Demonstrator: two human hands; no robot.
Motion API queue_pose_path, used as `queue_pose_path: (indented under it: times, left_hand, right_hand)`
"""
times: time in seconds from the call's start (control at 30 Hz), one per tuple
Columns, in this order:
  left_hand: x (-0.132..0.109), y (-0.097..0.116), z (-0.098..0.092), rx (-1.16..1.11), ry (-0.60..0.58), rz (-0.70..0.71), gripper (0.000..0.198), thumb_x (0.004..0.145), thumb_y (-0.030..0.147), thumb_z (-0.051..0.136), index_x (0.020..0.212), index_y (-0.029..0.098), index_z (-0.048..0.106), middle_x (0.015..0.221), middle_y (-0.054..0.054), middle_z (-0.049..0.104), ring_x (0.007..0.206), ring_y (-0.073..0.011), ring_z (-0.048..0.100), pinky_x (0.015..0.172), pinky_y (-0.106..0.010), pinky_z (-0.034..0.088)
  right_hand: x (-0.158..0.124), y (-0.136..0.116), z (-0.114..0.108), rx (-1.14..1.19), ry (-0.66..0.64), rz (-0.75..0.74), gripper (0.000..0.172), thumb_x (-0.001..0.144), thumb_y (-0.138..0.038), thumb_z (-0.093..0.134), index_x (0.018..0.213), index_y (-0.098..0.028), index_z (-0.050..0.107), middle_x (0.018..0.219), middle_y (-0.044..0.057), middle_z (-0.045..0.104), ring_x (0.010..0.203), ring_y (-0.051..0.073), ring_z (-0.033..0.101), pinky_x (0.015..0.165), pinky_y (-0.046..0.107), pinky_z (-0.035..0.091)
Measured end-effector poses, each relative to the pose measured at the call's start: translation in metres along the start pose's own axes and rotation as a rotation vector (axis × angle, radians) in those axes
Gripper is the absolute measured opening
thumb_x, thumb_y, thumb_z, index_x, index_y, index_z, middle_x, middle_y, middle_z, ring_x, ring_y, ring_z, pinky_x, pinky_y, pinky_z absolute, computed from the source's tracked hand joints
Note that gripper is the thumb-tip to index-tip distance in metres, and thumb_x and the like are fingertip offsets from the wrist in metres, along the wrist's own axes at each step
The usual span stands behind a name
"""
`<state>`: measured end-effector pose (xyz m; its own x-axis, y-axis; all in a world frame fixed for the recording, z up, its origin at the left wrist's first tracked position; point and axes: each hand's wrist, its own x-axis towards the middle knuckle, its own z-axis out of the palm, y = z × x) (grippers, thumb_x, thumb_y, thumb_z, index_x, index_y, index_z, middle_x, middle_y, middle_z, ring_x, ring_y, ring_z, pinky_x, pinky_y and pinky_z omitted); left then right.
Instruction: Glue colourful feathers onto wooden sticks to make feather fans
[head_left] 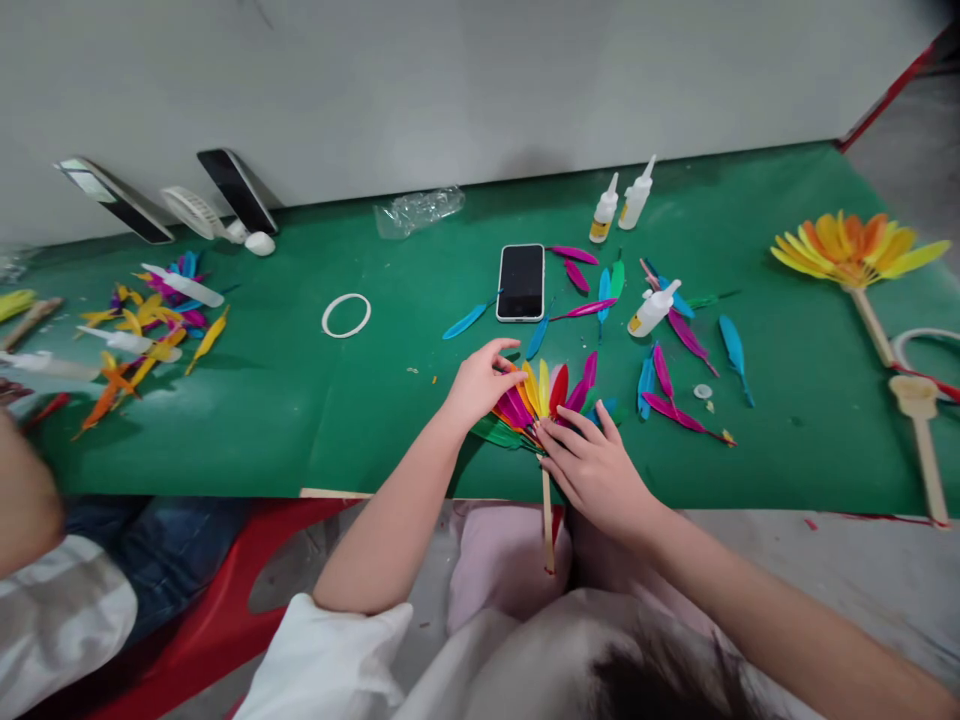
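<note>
A hand fan of colourful feathers lies at the table's front edge, its wooden stick handle jutting out over my lap. Orange, yellow, red, magenta and green feathers spread from its head. My left hand is at the fan's left side, fingers bent and apart, thumb tip touching an orange feather. Across the base of the feathers lies my right hand, its thumb and fingertips gripping where the quills meet the stick. Its outer fingers are spread. The fan's centre is partly hidden under these fingers.
Beyond the fan lie a phone, loose feathers and a tipped glue bottle; two glue bottles stand farther back. A yellow feather fan is at right, a white ring at left. Another person's arm shows left.
</note>
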<state>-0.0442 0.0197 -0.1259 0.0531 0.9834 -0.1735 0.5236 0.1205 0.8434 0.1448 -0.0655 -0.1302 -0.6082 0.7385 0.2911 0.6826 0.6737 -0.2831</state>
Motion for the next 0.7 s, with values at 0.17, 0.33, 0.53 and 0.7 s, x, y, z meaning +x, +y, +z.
queue_pose_path:
  times: [0.17,0.33,0.53,0.7]
  left_hand:
    - [0.002,0.001,0.002,0.079,0.01,0.043,0.046,0.07,0.015,0.066,0.115,0.019,0.054,0.072,0.003,0.057,0.062,-0.0095,0.055,0.061,-0.023,0.045]
    - [0.0,0.002,0.001,0.157,0.043,0.086,0.043,0.073,0.019,0.065,0.115,0.02,0.054,0.076,0.001,0.062,0.062,-0.011,0.057,0.063,-0.025,0.047]
    - [-0.041,0.013,0.005,0.309,0.232,0.233,0.029,0.086,0.022,0.048,0.113,0.018,0.057,0.114,-0.009,0.059,0.109,-0.0213,0.05,0.097,-0.04,0.036]
    - [-0.104,0.005,0.025,0.485,0.26,0.454,0.028,0.086,0.015,0.045,0.11,0.019,0.06,0.119,-0.008,0.059,0.117,-0.0215,0.047,0.099,-0.041,0.035]
  right_hand:
    - [0.004,0.01,-0.014,0.125,0.095,0.023,0.03,0.087,-0.023,0.046,0.113,-0.02,0.062,0.111,0.005,0.065,0.119,0.025,0.046,0.102,0.052,0.031]
    - [-0.006,0.011,-0.021,0.081,0.22,0.088,0.033,0.083,-0.015,0.049,0.114,-0.018,0.061,0.11,0.007,0.065,0.115,0.024,0.048,0.1,0.046,0.038]
    - [-0.013,-0.006,-0.007,-0.044,0.055,0.015,0.035,0.084,-0.017,0.047,0.117,-0.012,0.059,0.12,0.009,0.059,0.121,0.027,0.042,0.103,0.047,0.033]
    - [-0.011,-0.015,0.001,-0.109,0.022,-0.01,0.039,0.09,-0.028,0.042,0.124,-0.011,0.052,0.129,0.01,0.053,0.127,0.028,0.036,0.104,0.054,0.027]
